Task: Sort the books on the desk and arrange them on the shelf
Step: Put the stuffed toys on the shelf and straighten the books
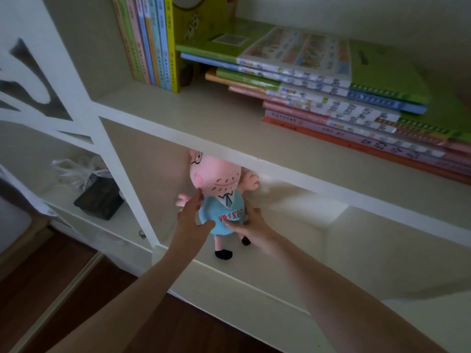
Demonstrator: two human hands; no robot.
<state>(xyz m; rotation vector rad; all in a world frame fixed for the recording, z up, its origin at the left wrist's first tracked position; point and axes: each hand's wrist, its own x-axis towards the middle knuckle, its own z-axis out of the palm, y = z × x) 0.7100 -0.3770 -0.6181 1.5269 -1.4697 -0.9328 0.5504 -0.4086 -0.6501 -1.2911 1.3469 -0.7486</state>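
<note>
Upper shelf (pixel 204 118): upright books (pixel 147 42) left, flat stack (pixel 344 98) right.
Lower shelf (pixel 331 263): plush (pixel 221 200) upright, left end.
Side shelf (pixel 125 225): black box (pixel 99 200), bag (pixel 74 171).

Body in view: two arms only, seen from the head camera.
- Bare left hand (pixel 190 220) and bare right hand (pixel 251 225): uncovered to the fingertips.
- Slim left forearm (pixel 142 284): bare along its whole visible length, to the lower frame edge.
- Slim right forearm (pixel 331 284): likewise bare.
- Both taper to narrow wrists. Fingers long, thin.
- Right hand blurred; nail detail not resolvable.
- Dim light; fine surface detail on either arm unreadable.
</note>
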